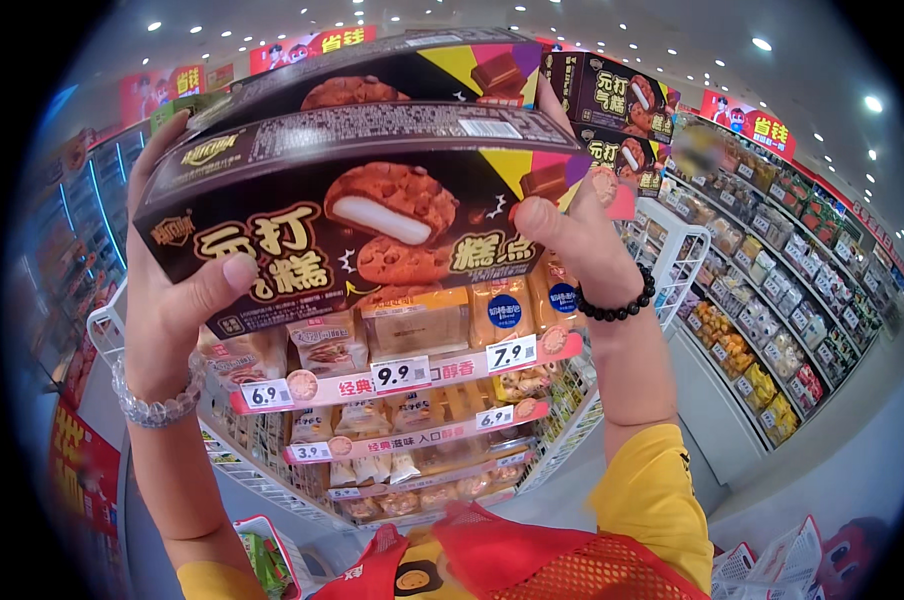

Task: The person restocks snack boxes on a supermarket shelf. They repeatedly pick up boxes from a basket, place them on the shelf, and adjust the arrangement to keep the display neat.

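Raised before me, a dark brown cookie box (412,265) with pictures of chocolate-chip cookies is gripped between my two hands. Behind it, a second box of the same kind (282,95) is held along with it. My left hand (177,285) clasps the left end, its thumb lying on the front face. At the right end my right hand (572,225) presses its thumb to the front box, fingers reaching back around the rear one. Beyond my right hand, more matching boxes (612,95) are stacked on top of the display rack.
Below the boxes stands a white wire rack (562,450) with tiers of packaged bread (497,312) and price tags. Stocked shelves (772,250) line the right wall. Shopping baskets stand on the floor at lower left (282,550) and lower right (787,555).
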Demonstrator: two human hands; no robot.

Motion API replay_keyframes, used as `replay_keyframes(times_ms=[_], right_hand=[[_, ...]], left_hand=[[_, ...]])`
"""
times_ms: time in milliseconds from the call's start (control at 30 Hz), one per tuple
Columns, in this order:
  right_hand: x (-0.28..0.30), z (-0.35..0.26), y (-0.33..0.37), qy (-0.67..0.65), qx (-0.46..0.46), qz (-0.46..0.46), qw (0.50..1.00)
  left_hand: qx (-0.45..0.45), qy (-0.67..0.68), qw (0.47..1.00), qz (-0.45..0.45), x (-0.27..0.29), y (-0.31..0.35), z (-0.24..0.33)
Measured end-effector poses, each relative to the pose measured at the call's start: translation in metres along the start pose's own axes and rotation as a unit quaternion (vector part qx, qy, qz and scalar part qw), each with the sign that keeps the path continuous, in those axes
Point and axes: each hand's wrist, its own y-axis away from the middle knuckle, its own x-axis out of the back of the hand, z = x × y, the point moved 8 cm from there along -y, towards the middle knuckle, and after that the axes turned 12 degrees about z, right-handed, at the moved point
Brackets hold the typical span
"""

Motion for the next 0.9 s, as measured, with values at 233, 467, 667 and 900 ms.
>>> replay_keyframes(times_ms=[233, 467, 667, 900], right_hand=[[0.072, -0.006, -0.042, 0.155, 0.146, 0.176, 0.961], [0.116, -0.012, 0.023, 0.126, 0.138, 0.273, 0.944], [0.139, 0.007, 0.045, 0.09, 0.128, 0.237, 0.959], [0.137, 0.016, 0.015, 0.182, 0.103, 0.181, 0.961]], left_hand=[[-0.022, 0.026, 0.999, 0.026, -0.031, -0.076, -0.023], [0.065, -0.071, 0.995, -0.017, -0.071, -0.11, -0.098], [0.152, -0.055, 0.984, -0.08, -0.106, -0.103, -0.139], [0.206, -0.005, 0.972, -0.116, -0.11, -0.1, -0.162]])
